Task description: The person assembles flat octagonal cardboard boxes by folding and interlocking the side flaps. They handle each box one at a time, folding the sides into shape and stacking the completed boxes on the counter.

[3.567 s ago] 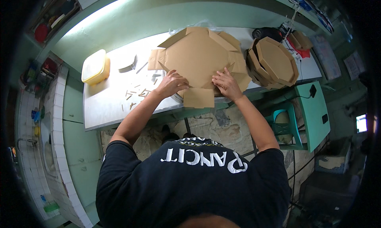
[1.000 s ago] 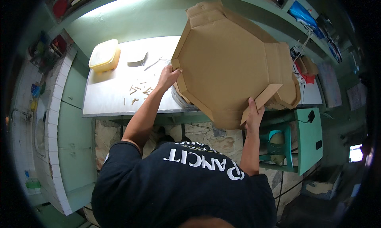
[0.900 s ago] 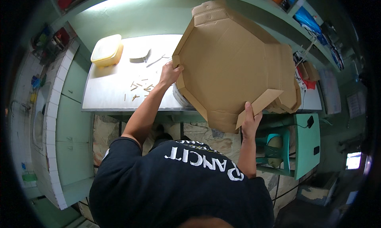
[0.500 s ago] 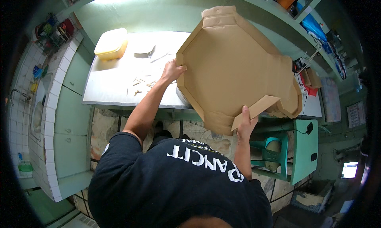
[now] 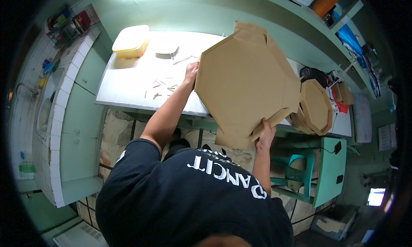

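A large eight-sided cardboard tray [image 5: 244, 81] with folded-up sides is held in front of me, tilted over the table's front edge. My left hand [image 5: 192, 71] grips its left side, the fingers partly hidden by the board. At its lower right, my right hand [image 5: 266, 134] pinches a side flap [image 5: 279, 117], thumb on top. A loose end flap hangs at the bottom, and another stands at the far end. Beside the tray on the right sits a stack of smaller eight-sided cardboard trays [image 5: 316, 106]. Several short tan strips [image 5: 157, 95] lie on the white table near my left forearm.
On the white table [image 5: 124, 86] stand a yellow tub with a pale lid [image 5: 131, 41] and a small white container [image 5: 167, 51]. A loaded shelf [image 5: 300, 10] runs above at right. Below right are a teal chair [image 5: 300, 174] and a green cabinet [image 5: 332, 172]. A tiled sink counter [image 5: 64, 96] is at left.
The large tray has moved slightly right and its right end has turned inward, uncovering more of the smaller tray stack. Both hands have kept their hold. The view has shifted a little.
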Motion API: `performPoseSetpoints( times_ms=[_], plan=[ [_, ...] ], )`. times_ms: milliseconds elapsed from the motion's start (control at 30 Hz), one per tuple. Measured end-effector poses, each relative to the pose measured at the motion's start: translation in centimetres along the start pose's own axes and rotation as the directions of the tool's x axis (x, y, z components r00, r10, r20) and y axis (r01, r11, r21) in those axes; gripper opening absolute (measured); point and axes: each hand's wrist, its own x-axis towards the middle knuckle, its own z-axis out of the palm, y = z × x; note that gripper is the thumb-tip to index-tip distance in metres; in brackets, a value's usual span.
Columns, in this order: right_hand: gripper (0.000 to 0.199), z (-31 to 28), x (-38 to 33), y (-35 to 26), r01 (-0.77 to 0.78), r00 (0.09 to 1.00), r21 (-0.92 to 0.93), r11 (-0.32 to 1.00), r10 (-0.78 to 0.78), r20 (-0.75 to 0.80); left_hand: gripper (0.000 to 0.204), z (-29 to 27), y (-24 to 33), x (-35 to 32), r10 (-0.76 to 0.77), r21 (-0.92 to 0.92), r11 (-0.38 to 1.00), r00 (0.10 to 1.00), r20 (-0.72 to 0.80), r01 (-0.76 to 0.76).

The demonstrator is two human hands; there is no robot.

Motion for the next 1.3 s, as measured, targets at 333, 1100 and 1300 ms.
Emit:
performPoseSetpoints(
  times_ms=[333,1100,1300],
  plan=[
    [0.029,-0.9,4.8,1.3,-0.230,0.971,-0.019,0.973,0.228,-0.070,0.040,-11.3,-1.9,5.4,0.199,0.993,0.120,0.980,-0.027,0.004],
    [0.020,-0.3,9.2,-1.6,0.752,0.653,-0.645,0.134,-0.020,0.757,0.022,2.9,-0.8,-5.4,0.023,0.313,0.145,0.320,0.947,-0.938],
    [0.017,-1.9,7.2,0.5,0.862,0.433,-0.491,-0.125,-0.322,0.842,0.015,2.9,-1.7,-5.8,0.103,0.396,0.211,0.424,0.900,-0.893]
  ],
)
